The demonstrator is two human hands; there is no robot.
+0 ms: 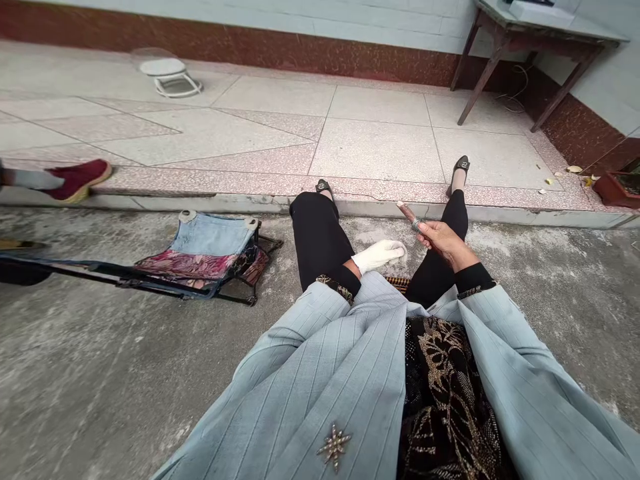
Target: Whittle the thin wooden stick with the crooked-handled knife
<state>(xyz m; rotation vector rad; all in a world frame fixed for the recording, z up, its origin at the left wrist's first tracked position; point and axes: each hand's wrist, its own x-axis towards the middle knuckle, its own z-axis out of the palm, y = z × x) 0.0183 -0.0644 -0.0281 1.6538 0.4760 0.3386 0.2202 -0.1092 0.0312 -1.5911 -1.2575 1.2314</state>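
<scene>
Brown and slender, one stick [407,212] is clamped in the grip of the bare right hand [440,239], between two black-trousered legs [319,233]. One white glove [373,258] is worn on the left hand [384,254], curled; whether anything is held cannot be told. Two dark shoes [463,163] are rested on the step [250,203].

wall [350,19]: pale, red-brn base [350,59]
floor [375,147]: tiled, raised
ground [125,373]: gry conc.
table [590,32]: wd, R corner
stool [163,67]: wht, bkgd L
</scene>
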